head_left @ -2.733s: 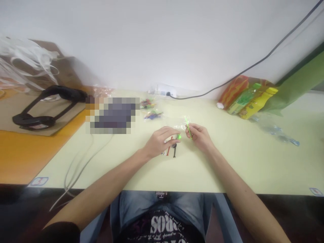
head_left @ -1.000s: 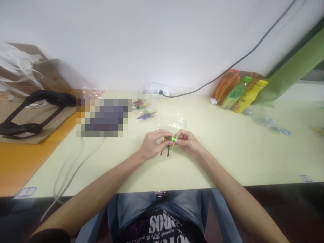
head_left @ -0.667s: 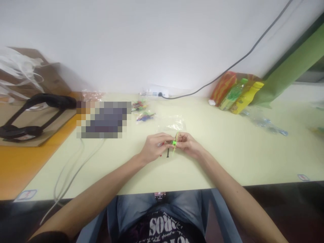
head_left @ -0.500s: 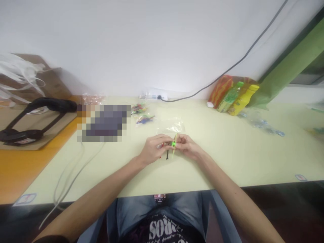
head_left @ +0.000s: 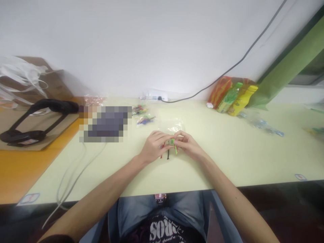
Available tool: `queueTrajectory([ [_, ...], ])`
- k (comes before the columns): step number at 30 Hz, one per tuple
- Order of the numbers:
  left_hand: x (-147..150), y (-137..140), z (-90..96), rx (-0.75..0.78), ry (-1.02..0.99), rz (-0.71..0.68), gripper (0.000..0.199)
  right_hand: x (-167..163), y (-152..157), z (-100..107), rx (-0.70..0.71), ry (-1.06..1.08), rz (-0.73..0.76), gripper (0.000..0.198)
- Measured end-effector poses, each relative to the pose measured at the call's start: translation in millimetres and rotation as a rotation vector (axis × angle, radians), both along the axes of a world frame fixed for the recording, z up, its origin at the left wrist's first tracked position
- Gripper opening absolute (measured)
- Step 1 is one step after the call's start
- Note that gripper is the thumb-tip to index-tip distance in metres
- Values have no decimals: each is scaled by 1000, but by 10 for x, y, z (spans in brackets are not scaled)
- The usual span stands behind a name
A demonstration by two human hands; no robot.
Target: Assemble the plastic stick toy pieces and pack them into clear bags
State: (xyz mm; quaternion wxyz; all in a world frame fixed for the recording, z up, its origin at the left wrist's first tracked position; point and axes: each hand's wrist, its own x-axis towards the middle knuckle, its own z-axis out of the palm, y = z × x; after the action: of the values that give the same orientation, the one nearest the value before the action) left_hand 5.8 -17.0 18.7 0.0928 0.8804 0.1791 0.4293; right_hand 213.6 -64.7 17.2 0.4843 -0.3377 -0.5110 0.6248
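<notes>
Both my hands meet over the pale table, fingertips together around a small bright green plastic piece [head_left: 176,149]. My left hand [head_left: 155,145] pinches it from the left, and my right hand [head_left: 186,144] pinches it from the right. Part of the green piece is covered by fingers, so its full shape is hidden. Just below my left fingers, a thin black rod [head_left: 168,155] lies on the table, with a small red piece [head_left: 161,156] beside it, partly under the hand. Behind my hands is a clear plastic bag [head_left: 174,125].
Small bags of coloured parts [head_left: 145,119] lie further back. A blurred-out dark patch [head_left: 107,123] and a black padded frame [head_left: 37,118] are at left. Two bottles [head_left: 236,99] lean on a red-yellow bag [head_left: 220,91] at right. A power strip [head_left: 154,96] sits by the wall.
The green piece has turned between my fingers, so its long thin part now slants downward and looks shorter. Both hands stay in nearly the same place.
</notes>
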Motion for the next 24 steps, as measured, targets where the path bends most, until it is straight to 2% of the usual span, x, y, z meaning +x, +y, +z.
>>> queueTrajectory([
  [6,29,-46,-2,0,-17,-15,33,-35,-18,42,81,-81,-90,33],
  [9,-33,-16,71,27,53,-29,43,30,-25,32,110,-120,-136,31],
  [11,-147,68,135,36,65,15,51,114,-31,6,131,-192,-202,28],
  [15,-465,340,196,-83,-94,307,32,277,-55,-86,144,-466,-285,25],
  [19,-647,537,139,-165,-36,367,27,308,-81,-176,181,-652,-233,23],
  [24,-615,586,22,-370,166,368,37,246,-117,-163,196,-717,-191,29],
])
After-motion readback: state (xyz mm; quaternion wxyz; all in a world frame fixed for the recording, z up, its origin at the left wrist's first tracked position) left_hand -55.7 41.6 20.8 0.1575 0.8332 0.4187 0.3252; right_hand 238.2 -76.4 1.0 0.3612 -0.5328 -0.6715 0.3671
